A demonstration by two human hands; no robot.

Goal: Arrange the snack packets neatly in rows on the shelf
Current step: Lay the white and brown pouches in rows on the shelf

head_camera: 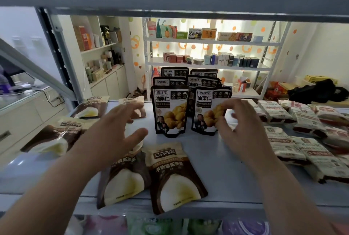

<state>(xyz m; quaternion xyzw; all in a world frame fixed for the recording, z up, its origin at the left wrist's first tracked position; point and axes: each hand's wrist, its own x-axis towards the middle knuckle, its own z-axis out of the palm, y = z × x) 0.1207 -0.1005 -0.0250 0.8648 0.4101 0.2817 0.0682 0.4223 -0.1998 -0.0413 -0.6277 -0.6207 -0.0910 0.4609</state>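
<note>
backlit white rack (207, 41), dotted wall (136, 32), cabinets (109, 83)

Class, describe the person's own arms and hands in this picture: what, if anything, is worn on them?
Both forearms are bare as far as the frame shows; no sleeves are in view. The left hand and the right hand wear no gloves, and no rings, watch or bracelet can be seen.

Black pouches (171, 110) stand mid-shelf (226, 159); brown pouches (175, 176) lie along its front and left edges, white packets (294, 146) right.
</note>
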